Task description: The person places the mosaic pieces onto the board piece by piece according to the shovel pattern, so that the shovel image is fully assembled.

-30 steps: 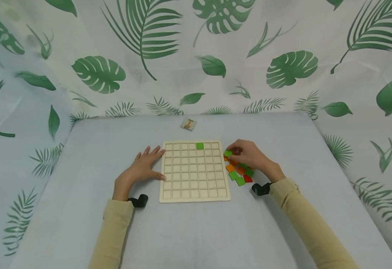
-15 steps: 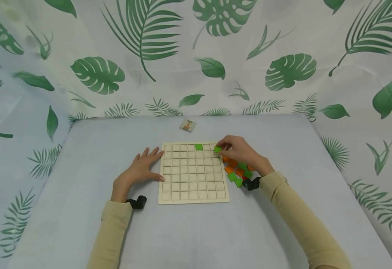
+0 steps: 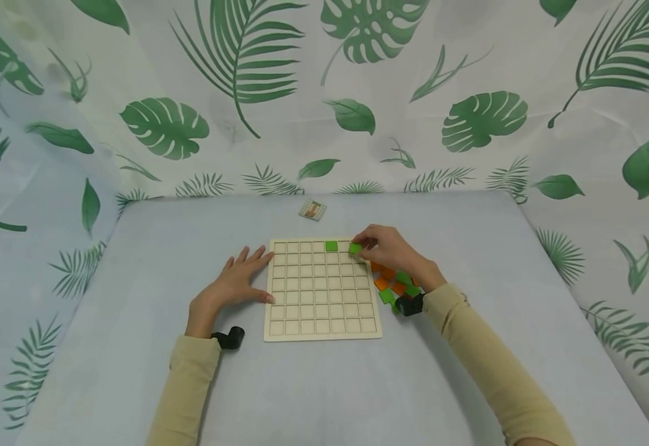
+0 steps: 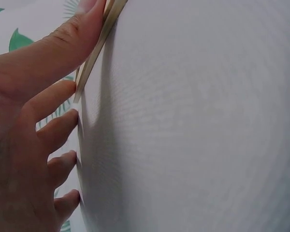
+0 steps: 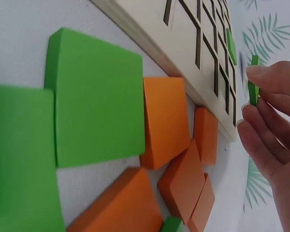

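A pale wooden grid board (image 3: 324,291) lies flat on the table, with one green tile (image 3: 332,246) set in a cell of its far row. My left hand (image 3: 232,285) is spread along the board's left side; its thumb (image 4: 63,46) touches the rim and the other fingers are relaxed. Between thumb and fingertips my right hand (image 3: 388,248) pinches a second green square tile (image 5: 253,84). The held tile is over the far right corner of the board, tilted on edge in the right wrist view.
Loose orange tiles (image 5: 166,121) and green tiles (image 5: 99,99) lie heaped right of the board, partly under my right wrist. A small patterned card (image 3: 313,209) lies beyond the board. Leaf-printed cloth (image 3: 280,148) rises behind the table.
My right hand has carried the green tile left from the pile to above the board's far right corner. My left hand has stayed at the board's left edge.
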Demonstrator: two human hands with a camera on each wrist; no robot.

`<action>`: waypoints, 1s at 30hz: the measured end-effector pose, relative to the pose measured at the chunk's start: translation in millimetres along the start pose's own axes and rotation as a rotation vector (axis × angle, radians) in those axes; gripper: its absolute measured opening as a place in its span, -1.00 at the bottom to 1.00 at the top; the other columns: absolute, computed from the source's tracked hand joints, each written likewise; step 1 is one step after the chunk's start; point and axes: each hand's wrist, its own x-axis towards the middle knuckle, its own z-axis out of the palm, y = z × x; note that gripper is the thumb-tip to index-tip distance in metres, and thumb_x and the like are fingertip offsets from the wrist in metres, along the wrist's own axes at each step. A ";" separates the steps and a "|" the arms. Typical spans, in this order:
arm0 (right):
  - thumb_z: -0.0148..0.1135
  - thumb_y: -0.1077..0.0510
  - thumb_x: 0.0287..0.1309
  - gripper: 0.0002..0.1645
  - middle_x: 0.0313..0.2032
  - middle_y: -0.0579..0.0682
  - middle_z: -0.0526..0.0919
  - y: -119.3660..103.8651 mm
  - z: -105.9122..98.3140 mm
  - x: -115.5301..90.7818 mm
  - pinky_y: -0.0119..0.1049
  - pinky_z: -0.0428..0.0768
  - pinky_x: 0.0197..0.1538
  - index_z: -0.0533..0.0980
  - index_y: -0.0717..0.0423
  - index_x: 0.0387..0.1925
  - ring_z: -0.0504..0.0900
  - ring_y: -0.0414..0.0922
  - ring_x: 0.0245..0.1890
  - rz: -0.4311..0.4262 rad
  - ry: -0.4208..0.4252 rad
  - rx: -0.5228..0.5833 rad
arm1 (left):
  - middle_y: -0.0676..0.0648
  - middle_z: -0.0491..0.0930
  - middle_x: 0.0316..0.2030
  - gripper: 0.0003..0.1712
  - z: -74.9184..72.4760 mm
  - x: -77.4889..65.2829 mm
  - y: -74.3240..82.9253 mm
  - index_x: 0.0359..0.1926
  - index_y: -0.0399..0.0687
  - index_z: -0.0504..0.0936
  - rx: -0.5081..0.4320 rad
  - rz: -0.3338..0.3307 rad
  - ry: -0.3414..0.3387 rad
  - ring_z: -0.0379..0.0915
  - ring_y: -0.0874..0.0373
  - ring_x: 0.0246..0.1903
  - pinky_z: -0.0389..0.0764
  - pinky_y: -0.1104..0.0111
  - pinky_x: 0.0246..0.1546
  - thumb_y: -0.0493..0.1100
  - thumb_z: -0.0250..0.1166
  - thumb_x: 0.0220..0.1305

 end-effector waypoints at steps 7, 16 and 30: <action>0.41 0.22 0.26 -0.64 -0.05 0.12 0.69 -3.3 4.7 8.2 -0.08 0.69 0.02 0.67 0.25 0.06 0.67 0.02 -0.08 -0.011 -0.018 -0.007 | -0.22 -0.12 0.64 0.26 1.5 -0.4 -0.9 0.64 -0.04 0.07 -0.003 0.000 0.004 -0.45 -0.31 0.62 -0.38 -0.25 0.56 0.12 0.59 0.06; 0.39 0.25 0.26 -0.64 -0.07 0.14 0.69 -10.2 10.6 20.9 -0.10 0.70 0.02 0.66 0.27 0.07 0.67 0.02 -0.09 -0.036 -0.031 0.015 | -0.21 -0.12 0.64 0.25 0.7 -0.1 0.8 0.64 -0.04 0.07 0.012 0.002 0.007 -0.45 -0.29 0.62 -0.38 -0.23 0.57 0.12 0.58 0.07; 0.36 0.23 0.30 -0.66 -0.09 0.11 0.69 -16.8 16.8 35.9 -0.12 0.68 0.04 0.67 0.25 0.08 0.66 0.01 -0.08 -0.026 -0.063 0.035 | -0.21 -0.11 0.64 0.25 0.7 1.2 0.0 0.63 -0.05 0.08 0.026 -0.006 0.008 -0.44 -0.31 0.62 -0.35 -0.23 0.58 0.13 0.59 0.07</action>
